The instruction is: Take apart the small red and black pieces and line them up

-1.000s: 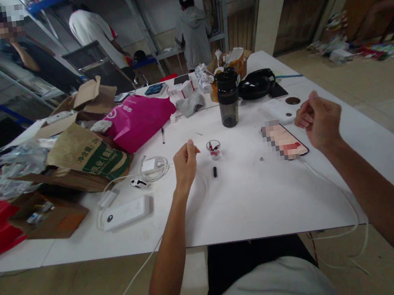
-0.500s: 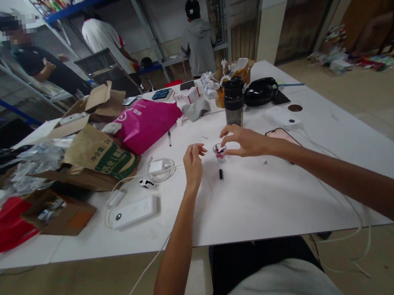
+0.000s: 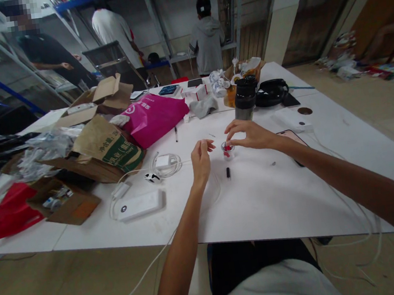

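My left hand point(image 3: 201, 159) hovers over the white table point(image 3: 261, 202) with thumb and fingertips pinched on something thin that I cannot make out. My right hand point(image 3: 249, 134) reaches in from the right. Its fingertips are pinched together at the mouth of a small clear cup point(image 3: 227, 152) holding red bits; whether they grip the rim or a piece inside is hidden. A small black piece point(image 3: 228, 173) lies just in front of the cup. A phone point(image 3: 291, 135) lies partly under my right forearm.
A dark bottle point(image 3: 245, 99) and black headphones point(image 3: 272, 92) stand behind the cup. To the left are a pink bag point(image 3: 155, 118), a coiled white charger point(image 3: 165, 163), a white power bank point(image 3: 140, 205) and cardboard boxes point(image 3: 99, 145). Three people stand by the shelves at the back.
My right hand swung left from above the phone to the clear cup and closed its fingertips at the mouth. My left hand kept its pinch. The camera view shifted slightly.
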A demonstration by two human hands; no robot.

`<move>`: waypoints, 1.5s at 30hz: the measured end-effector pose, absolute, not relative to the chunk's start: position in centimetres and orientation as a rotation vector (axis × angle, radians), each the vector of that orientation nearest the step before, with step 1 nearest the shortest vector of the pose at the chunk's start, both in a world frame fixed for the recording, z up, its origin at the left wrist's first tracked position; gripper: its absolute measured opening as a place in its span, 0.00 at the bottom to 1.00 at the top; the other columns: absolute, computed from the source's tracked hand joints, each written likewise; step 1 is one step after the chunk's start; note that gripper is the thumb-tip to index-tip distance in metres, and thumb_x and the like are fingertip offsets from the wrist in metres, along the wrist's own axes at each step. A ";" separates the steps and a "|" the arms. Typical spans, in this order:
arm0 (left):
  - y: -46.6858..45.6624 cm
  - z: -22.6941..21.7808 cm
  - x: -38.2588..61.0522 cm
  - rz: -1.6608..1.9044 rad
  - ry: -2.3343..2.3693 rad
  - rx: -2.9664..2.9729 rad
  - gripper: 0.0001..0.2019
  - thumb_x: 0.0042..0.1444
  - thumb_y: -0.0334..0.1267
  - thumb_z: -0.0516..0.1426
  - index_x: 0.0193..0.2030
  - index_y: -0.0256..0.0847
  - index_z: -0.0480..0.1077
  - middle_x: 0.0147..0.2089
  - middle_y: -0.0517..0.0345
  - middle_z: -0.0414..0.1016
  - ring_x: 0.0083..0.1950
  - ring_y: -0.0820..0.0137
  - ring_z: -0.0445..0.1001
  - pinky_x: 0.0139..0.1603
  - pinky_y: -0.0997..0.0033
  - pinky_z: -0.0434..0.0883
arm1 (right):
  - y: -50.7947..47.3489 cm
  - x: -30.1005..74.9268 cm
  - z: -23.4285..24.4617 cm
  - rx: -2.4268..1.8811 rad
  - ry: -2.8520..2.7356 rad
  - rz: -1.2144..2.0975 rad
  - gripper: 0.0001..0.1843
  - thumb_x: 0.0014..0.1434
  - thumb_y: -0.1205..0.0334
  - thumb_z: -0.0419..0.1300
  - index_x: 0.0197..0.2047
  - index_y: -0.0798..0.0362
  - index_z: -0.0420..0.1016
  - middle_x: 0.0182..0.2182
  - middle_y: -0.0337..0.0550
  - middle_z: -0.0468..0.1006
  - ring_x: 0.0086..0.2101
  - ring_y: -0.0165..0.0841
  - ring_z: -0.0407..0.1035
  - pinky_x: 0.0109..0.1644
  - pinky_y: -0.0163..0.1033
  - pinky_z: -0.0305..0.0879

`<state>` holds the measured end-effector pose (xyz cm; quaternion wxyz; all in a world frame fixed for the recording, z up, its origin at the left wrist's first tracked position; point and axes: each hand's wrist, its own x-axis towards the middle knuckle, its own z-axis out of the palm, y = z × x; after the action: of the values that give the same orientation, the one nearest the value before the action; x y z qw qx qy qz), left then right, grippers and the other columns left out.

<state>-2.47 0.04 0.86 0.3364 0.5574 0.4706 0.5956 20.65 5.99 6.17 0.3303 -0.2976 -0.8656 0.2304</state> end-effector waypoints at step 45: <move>-4.8 0.8 3.3 1.029 1.100 1.976 0.14 0.75 0.49 0.59 0.49 0.43 0.83 0.37 0.55 0.85 0.34 0.69 0.79 0.36 0.70 0.71 | -3.7 27.7 0.0 -1.040 -1.697 1.113 0.23 0.64 0.37 0.73 0.49 0.46 0.85 0.39 0.46 0.87 0.40 0.42 0.81 0.48 0.50 0.79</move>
<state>3.30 -4.78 0.78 0.3228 0.7527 0.4191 0.3919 27.65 -3.68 0.02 0.4176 -0.4143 -0.6762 0.4435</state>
